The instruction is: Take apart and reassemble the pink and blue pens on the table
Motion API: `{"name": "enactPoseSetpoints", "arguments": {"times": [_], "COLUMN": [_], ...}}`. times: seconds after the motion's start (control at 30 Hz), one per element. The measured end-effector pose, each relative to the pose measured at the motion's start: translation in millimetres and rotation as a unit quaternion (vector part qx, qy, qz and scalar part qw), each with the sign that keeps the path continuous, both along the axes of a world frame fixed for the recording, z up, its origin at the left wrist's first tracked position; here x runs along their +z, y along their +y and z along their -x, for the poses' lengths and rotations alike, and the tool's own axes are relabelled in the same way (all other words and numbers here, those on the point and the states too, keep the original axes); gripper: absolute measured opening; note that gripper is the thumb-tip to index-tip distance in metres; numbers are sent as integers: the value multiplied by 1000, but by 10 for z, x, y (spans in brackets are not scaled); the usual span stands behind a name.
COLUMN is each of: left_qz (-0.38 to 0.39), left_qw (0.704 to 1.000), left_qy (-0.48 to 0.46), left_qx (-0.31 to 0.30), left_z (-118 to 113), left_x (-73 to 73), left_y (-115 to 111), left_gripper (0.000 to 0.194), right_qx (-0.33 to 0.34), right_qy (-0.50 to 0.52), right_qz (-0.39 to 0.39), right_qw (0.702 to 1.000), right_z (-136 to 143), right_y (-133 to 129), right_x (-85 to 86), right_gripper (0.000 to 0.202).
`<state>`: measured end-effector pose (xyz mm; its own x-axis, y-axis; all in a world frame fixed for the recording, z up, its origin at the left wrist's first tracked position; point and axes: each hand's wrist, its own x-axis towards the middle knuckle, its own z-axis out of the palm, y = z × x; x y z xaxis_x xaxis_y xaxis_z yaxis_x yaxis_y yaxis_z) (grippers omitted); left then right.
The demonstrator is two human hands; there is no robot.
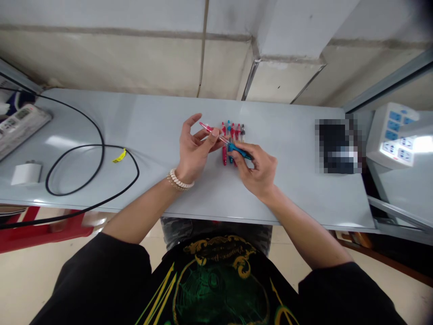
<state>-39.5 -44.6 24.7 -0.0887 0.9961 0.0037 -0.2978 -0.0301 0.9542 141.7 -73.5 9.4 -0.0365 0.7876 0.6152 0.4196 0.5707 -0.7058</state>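
A pen with a clear barrel (223,140), a pink-red end and a blue end is held slantwise above the table. My left hand (196,146) pinches its barrel between thumb and fingers near the pink-red part. Around the blue end (241,151), the thumb and fingers of my right hand (257,169) are closed. Several pens with red, blue and dark ends (233,128) lie side by side on the table beneath, partly covered by my hands. A red pen body (224,156) shows between my hands.
On the grey table (152,122), a looped black cable (101,135) with a yellow tag (119,156), a white adapter (27,173) and a power strip (23,124) lie left. At right are a pixelated dark item (338,146) and a white socket block (392,135). A wall stands behind.
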Motion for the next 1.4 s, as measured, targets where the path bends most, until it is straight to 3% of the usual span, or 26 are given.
{"name": "enactPoseSetpoints", "arguments": {"times": [0.13,0.3,0.37,0.47,0.6,0.77,0.83,1.4], "left_qz": [-1,10,11,2,-18,-66,-78,-84], "left_qw": [1000,1000,1000,1000,1000,998,996,995], "left_qy": [-4,-2,1,1,7,14,24,56], "left_qx": [-6,-2,2,12,18,17,18,20], "left_z": [-29,-39,-26,10,53,74,84,120], "left_x": [18,31,30,11,-72,-224,-255,-239], "left_y": [-24,-31,-19,10,58,119,136,151], "left_gripper": [78,72,71,72,72,74,72,66], "right_qx": [-17,61,74,49,22,1,1,5], "right_qy": [-8,71,92,92,40,10,1,-33], "right_qz": [-9,148,177,139,94,93,80,71], "right_qw": [1000,985,977,985,994,996,997,997], "right_z": [-17,-12,-4,5,-11,-29,-25,-48], "right_y": [4,16,25,39,46,52,53,56], "right_x": [2,31,34,35,56,55,46,48], "right_gripper": [10,26,30,43,30,40,35,26]}}
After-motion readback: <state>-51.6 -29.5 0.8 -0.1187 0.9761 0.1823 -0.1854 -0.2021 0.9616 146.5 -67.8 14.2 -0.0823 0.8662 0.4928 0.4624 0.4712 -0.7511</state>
